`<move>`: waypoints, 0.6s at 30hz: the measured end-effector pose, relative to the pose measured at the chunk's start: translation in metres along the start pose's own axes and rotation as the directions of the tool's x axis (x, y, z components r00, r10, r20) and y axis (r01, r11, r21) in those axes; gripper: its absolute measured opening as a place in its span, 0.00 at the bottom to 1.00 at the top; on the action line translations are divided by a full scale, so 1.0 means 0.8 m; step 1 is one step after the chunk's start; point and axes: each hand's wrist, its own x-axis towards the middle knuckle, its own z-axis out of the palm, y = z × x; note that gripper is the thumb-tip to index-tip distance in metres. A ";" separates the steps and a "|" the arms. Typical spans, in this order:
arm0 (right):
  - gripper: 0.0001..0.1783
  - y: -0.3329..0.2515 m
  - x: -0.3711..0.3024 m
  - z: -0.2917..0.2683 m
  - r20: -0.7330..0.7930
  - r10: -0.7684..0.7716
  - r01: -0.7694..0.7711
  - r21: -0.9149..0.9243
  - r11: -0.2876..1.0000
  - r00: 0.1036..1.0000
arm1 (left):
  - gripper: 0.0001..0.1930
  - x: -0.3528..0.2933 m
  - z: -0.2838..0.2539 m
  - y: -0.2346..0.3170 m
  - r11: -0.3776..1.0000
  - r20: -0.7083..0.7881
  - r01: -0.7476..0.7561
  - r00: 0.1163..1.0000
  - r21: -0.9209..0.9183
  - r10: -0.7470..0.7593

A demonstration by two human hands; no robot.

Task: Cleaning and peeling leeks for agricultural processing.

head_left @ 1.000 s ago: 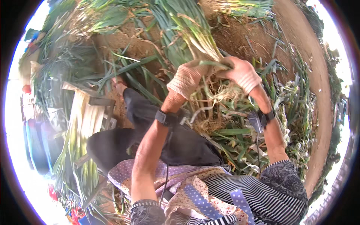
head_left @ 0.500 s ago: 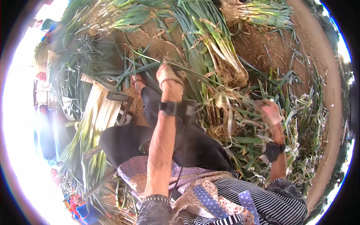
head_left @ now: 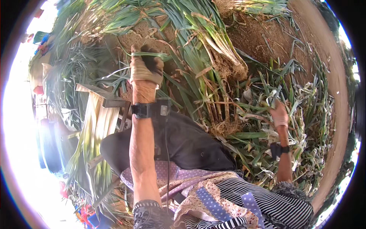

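My left hand (head_left: pixel 146 68), in a tan glove with dark soiled fingers, is closed at the far side of my knees. A thin green leek (head_left: pixel 154 54) crosses its fingers; most of the stalk is hidden by the hand. To the right, my right hand (head_left: pixel 280 115) hangs over a heap of stripped leek leaves (head_left: pixel 263 143). Its fingers are blurred against pale leaves, so whether they grip anything is unclear. Between the hands, unpeeled leeks (head_left: pixel 225 49) lie with their brown roots toward me, and more roots (head_left: pixel 225 128) show nearer my leg.
A low wooden-and-metal rack (head_left: pixel 105 95) at my left carries cleaned white leeks (head_left: pixel 95 133). Another leek bundle (head_left: pixel 263 7) lies at the far edge. Bare soil (head_left: pixel 263 36) shows beyond the heap. My dark-trousered leg (head_left: pixel 190 145) is bent in front.
My left hand has swung left, away from the roots, with the leek. My right hand has shifted slightly right and lower; the leek strand stretched between the hands is gone.
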 end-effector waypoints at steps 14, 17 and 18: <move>0.33 -0.236 0.052 0.139 -0.038 -0.631 0.246 0.938 0.246 0.775 | 0.25 -0.087 0.064 -0.081 0.952 0.512 0.200 0.807 0.232 -0.294; 0.15 -0.259 -0.011 0.080 -0.072 -0.478 0.464 0.401 0.790 0.876 | 0.26 -0.090 0.049 -0.057 0.946 0.309 0.074 0.934 0.317 -0.177; 0.14 -0.226 0.011 0.101 0.062 -0.384 0.376 0.102 0.921 0.921 | 0.29 -0.090 0.047 -0.049 0.938 0.243 0.020 0.964 0.345 -0.110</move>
